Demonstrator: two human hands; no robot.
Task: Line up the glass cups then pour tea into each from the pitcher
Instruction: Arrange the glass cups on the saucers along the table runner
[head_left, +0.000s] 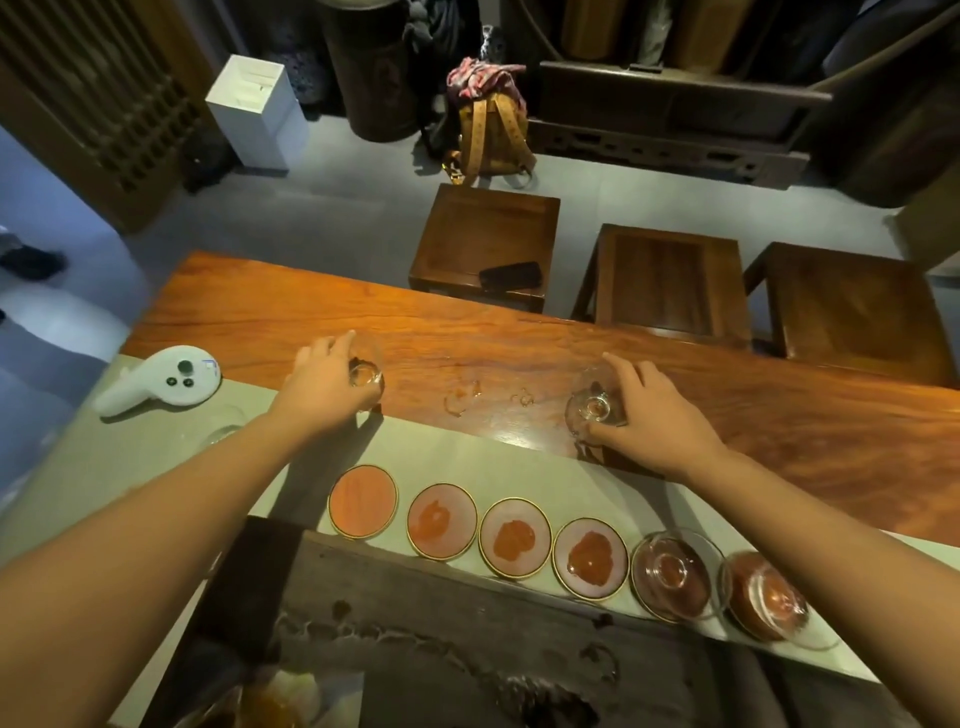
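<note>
My left hand (324, 384) grips a clear glass cup (368, 364) over the far edge of the pale green runner (156, 447). My right hand (644, 410) holds another clear glass cup (592, 402) just above the wooden table (519, 332). A row of round orange coasters (362, 501) lies along the runner's near edge. The two rightmost coasters carry glass cups (672, 571) (769, 597); the others are bare. The top of a glass pitcher (270, 696) with amber liquid shows at the bottom edge.
A white handheld controller (161, 382) lies at the runner's left end. A dark wet tea tray (467, 649) fills the near side. Small water spills (462, 397) mark the wood between my hands. Three wooden stools (485, 244) stand beyond the table, one with a phone (510, 274).
</note>
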